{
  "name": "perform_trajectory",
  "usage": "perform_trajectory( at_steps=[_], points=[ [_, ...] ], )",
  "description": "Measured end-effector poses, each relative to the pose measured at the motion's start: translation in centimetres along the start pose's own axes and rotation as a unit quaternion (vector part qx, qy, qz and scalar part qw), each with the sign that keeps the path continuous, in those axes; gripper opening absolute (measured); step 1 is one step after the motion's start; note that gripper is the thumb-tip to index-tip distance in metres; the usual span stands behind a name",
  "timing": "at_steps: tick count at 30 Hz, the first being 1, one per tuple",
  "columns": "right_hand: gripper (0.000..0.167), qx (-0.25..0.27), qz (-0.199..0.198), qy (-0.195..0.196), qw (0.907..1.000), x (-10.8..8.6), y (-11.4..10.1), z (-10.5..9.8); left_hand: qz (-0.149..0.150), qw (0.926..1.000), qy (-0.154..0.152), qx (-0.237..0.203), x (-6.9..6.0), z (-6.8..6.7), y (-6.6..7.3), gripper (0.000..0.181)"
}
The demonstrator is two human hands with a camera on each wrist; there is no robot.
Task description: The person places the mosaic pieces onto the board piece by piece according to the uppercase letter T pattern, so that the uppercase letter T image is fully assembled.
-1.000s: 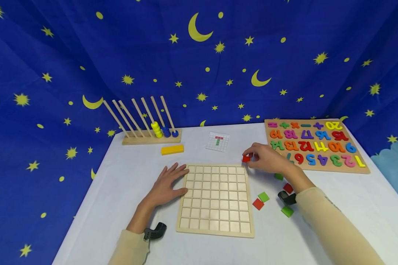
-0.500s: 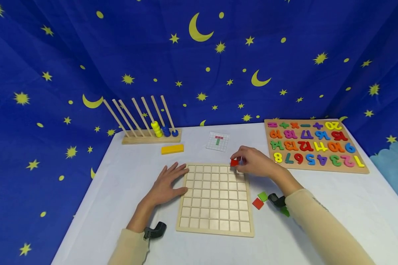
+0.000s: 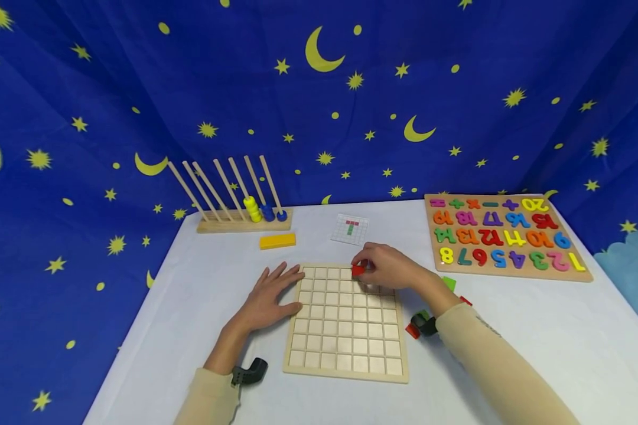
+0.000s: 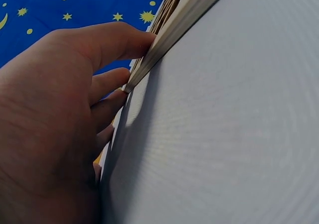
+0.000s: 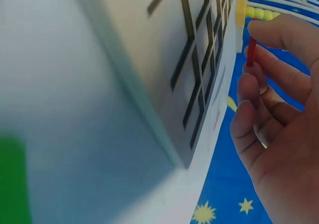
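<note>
A wooden grid board (image 3: pixel 345 328) with square cells lies flat on the white table. My left hand (image 3: pixel 268 300) rests at its left edge with fingers spread; in the left wrist view, fingertips (image 4: pixel 145 42) touch the board's side. Between thumb and fingers, my right hand (image 3: pixel 390 267) pinches a small red square tile (image 3: pixel 358 270) over the board's far edge, right of its middle. The right wrist view shows this red tile (image 5: pixel 251 50) edge-on, apart from the board's surface. A card (image 3: pixel 350 229) with a red and green T pattern lies beyond the board.
Beside the board, near the right wrist camera, lie a red tile (image 3: pixel 412 331) and a green tile (image 3: pixel 424 314), partly covered. Another green tile (image 3: pixel 449 283) is farther back. A number puzzle (image 3: pixel 502 236), a bead rack (image 3: pixel 244 226) and a yellow block (image 3: pixel 277 241) stand behind.
My right hand has moved left with the red tile, from beyond the board's far right corner to above its far edge. The left hand has stayed in place.
</note>
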State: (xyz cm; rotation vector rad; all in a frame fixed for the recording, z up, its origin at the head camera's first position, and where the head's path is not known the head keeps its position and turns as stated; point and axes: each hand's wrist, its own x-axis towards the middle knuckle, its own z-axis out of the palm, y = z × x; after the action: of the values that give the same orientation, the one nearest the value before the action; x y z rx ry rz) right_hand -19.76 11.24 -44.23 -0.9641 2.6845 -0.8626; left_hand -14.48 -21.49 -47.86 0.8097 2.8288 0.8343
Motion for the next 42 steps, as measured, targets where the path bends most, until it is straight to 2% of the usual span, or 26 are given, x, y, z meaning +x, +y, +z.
perform_trajectory(
  at_steps=[8, 18, 32, 42],
  points=[
    [0.028, 0.003, -0.003, -0.019, 0.9998, 0.5, -1.1, 0.8, -0.008, 0.999, -0.026, 0.035, -0.1, 0.1, 0.3, 0.064],
    [0.03, 0.002, -0.018, -0.015, 0.9997, 1.7, -2.3, 1.4, -0.018, 0.9991, -0.015, 0.034, 0.1, -0.1, 0.5, 0.063],
    [0.027, -0.033, -0.032, -0.042, 0.9981, 2.4, -3.5, 2.5, -0.018, 0.9992, -0.009, 0.035, 0.0, 0.2, 0.4, 0.064],
    [0.025, -0.037, -0.014, -0.057, 0.9976, 2.4, -3.7, 2.9, -0.017, 0.9991, -0.009, 0.039, 0.1, 0.2, 0.4, 0.064]
  ],
)
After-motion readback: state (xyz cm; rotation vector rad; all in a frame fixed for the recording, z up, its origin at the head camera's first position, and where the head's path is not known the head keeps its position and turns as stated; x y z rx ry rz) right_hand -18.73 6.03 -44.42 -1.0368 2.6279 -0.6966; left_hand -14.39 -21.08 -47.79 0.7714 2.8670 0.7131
